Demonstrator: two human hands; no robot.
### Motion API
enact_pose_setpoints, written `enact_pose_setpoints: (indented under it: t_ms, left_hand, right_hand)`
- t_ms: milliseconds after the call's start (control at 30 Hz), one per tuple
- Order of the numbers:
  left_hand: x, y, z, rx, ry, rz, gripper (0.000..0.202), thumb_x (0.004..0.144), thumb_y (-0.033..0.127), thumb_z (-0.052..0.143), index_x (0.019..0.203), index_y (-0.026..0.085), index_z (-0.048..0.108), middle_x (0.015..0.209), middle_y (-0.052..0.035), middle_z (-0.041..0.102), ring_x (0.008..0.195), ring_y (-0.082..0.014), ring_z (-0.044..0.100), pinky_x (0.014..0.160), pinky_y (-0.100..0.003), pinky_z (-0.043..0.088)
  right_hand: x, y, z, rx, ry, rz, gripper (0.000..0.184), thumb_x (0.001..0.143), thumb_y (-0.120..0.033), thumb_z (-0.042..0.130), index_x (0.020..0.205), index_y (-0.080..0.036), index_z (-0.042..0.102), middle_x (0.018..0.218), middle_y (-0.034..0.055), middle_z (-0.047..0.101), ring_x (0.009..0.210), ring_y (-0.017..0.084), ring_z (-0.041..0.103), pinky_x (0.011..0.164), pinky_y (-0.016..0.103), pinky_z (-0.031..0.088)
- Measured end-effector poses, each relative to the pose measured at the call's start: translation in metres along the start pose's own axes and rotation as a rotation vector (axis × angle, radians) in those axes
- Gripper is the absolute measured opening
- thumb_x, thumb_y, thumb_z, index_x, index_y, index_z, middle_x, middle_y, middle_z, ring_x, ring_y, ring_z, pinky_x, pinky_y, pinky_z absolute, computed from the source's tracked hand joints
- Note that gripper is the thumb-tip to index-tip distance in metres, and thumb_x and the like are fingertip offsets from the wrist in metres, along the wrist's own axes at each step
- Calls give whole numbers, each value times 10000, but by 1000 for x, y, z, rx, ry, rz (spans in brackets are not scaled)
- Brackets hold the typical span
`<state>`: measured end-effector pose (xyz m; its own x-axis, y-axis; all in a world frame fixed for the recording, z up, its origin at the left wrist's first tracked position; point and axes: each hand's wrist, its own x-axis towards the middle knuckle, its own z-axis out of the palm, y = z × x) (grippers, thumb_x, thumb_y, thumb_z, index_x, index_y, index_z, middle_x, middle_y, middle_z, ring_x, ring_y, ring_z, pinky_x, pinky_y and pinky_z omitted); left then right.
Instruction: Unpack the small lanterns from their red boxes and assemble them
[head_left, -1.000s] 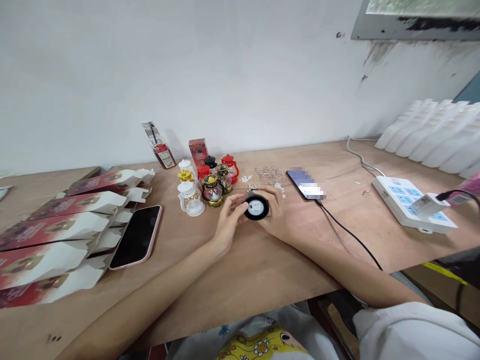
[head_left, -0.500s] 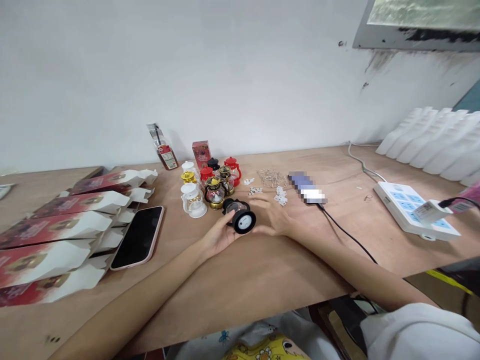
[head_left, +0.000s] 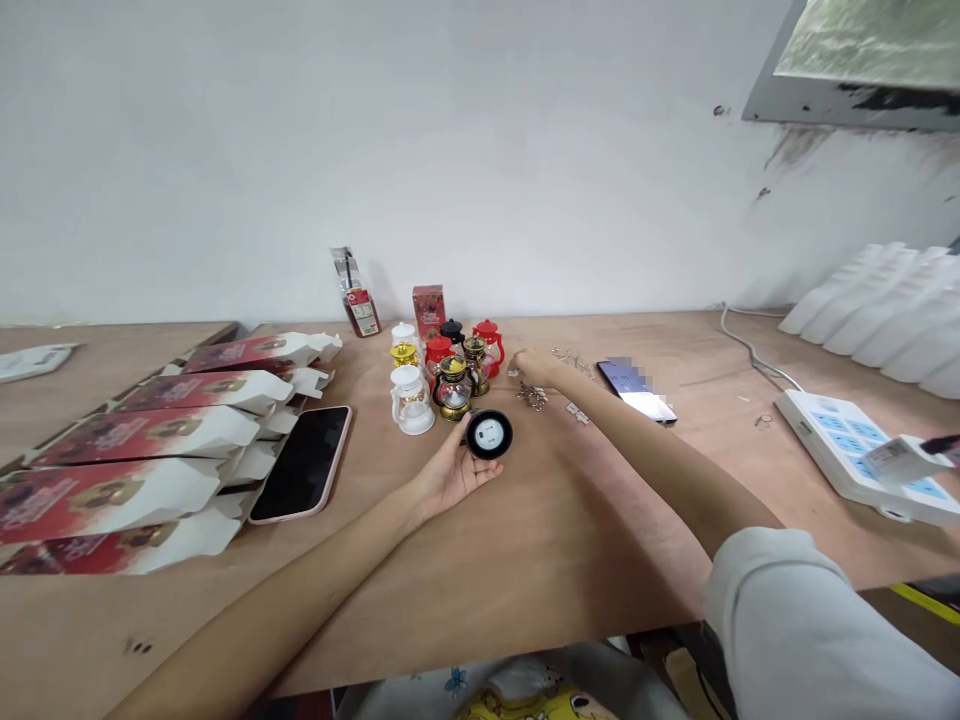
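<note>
My left hand (head_left: 448, 476) is closed around a small black lantern (head_left: 489, 434), tipped so that its round underside with a white disc faces me. Further back on the table, my right hand (head_left: 534, 368) reaches down with its fingers bent together at small white pieces (head_left: 513, 373); whatever is between the fingertips is hidden. Just in front of that hand lies a little heap of small metal parts (head_left: 533, 397). More white pieces (head_left: 577, 413) are to its right. Left of it stand several mini lanterns, among them a white lantern (head_left: 412, 402), a bronze lantern (head_left: 454, 390) and a red lantern (head_left: 489, 345).
Red and white open cartons (head_left: 142, 440) lie in a row at left, beside a pink-edged phone (head_left: 304, 465). A second phone (head_left: 636, 390) is right of the parts. A power strip (head_left: 862, 455) and white stacked sleeves (head_left: 885, 315) occupy the right side. A red box (head_left: 429, 310) stands behind.
My right hand has left the lantern and moved back to the small pieces. My left hand keeps hold of the lantern, whose base now faces me more squarely. The view has shifted slightly.
</note>
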<state>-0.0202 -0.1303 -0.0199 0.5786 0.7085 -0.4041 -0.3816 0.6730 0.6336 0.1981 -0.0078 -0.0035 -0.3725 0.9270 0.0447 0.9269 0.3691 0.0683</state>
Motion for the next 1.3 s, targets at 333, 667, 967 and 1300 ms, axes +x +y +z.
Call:
enact_pose_setpoints:
  t_ms: [333,667,967,1300]
  left_hand:
    - [0,1,3,-24,37,4,347,919,429,424,833,127,572,682,-19,637,492,-106,592,652,-280,536]
    - [0,2,5,-45,63,8,361,931,418,395,808,128,572,614,-12,615,474,-103,578,627,-266,533]
    - [-1,0,4,-52,20,20,393,923,427,412,737,119,570,589,-17,606,453,-83,541,609,-242,526]
    - [1,0,5,-20,56,14,370,929,406,409,795,114,592,610,-21,615,484,-101,570,619,-256,529]
  right_hand:
    - [-6,7,4,116,160,2,348,789,-18,436,1047,-102,654,1011,118,696,909,186,628,802,265,437]
    - [-85,-43,18,112,270,-56,236,869,-149,447,1045,-156,605,858,105,686,748,202,620,650,275,407]
    - [-88,-43,30,605,474,73,252,729,-119,658,976,-150,617,915,77,663,814,178,602,737,299,455]
    - [-84,-40,21,390,271,42,44,790,-199,644,766,-187,679,818,39,656,870,205,541,865,361,364]
